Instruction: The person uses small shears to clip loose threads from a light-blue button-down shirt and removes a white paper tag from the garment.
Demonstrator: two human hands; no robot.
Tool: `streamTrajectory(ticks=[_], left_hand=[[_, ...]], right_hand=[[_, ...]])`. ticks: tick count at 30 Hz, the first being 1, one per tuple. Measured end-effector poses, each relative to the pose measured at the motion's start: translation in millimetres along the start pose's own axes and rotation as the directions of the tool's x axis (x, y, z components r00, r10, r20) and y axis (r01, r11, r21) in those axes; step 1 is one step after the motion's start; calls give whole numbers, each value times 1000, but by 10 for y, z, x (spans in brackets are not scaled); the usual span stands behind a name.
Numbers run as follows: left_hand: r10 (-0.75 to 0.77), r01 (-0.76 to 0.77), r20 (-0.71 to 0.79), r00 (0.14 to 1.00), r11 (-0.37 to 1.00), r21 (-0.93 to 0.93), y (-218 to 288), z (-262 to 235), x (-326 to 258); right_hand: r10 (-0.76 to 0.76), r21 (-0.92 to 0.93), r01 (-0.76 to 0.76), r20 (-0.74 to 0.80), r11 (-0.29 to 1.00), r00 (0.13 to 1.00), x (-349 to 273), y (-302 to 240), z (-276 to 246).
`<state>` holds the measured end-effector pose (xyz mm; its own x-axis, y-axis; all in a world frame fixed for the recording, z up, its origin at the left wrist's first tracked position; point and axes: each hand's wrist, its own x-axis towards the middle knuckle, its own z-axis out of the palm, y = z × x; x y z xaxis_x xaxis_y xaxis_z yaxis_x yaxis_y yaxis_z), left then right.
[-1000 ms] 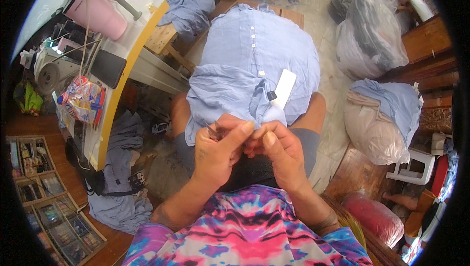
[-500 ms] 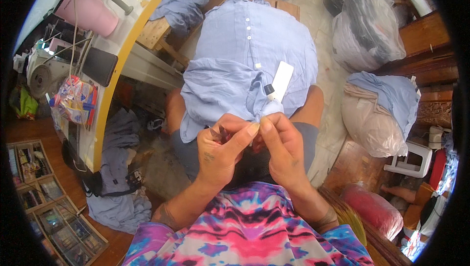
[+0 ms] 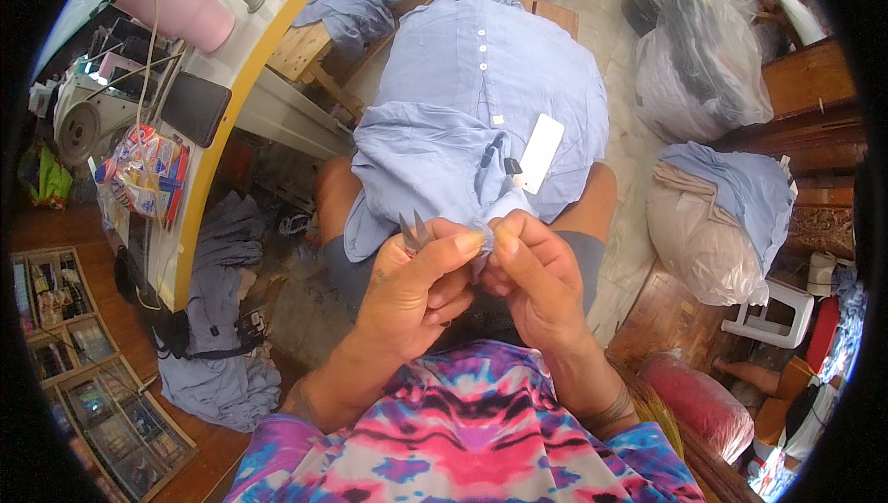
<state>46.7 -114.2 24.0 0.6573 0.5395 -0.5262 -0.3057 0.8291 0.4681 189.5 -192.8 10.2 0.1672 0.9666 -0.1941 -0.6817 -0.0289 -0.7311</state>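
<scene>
A light-blue button-up shirt (image 3: 536, 59) is spread over my lap and beyond my knees, its upper part bunched towards me. Between thumb and fingers, my left hand (image 3: 407, 285) pinches a small bit of its cloth. Tucked in the same hand are small pointed snips (image 3: 414, 233), their two blades sticking up apart from each other. Right beside it, my right hand (image 3: 541, 276) is closed on the same bit of cloth, thumb against forefinger. A white hang tag (image 3: 543, 153) lies on the shirt next to a black label (image 3: 511, 166). My fingers cover most of the pinched edge.
At left, a yellow-edged table (image 3: 242, 86) carries a pink tumbler (image 3: 180, 3), a dark phone (image 3: 196, 107) and a colourful packet (image 3: 143, 174). Stuffed plastic bags (image 3: 698, 59) stand at right, near a white stool (image 3: 775, 313). More blue garments (image 3: 217, 373) lie on the floor.
My left hand has turned slightly, so the snips' blades point more upward. Both hands keep the cloth pinched, and the bit between them shows more. The view has shifted a little.
</scene>
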Motion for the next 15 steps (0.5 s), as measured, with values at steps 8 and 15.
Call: streamTrajectory(ticks=[8,15], left_hand=[[16,-15,-5,1000,987,158,63,-31,-25],[217,-241,108,970,806,542,101,-61,-294]], right_hand=[[4,-38,-5,-30,999,1000,15,42,-55],[-42,-50,36,-126,998,991,151,141,-103]])
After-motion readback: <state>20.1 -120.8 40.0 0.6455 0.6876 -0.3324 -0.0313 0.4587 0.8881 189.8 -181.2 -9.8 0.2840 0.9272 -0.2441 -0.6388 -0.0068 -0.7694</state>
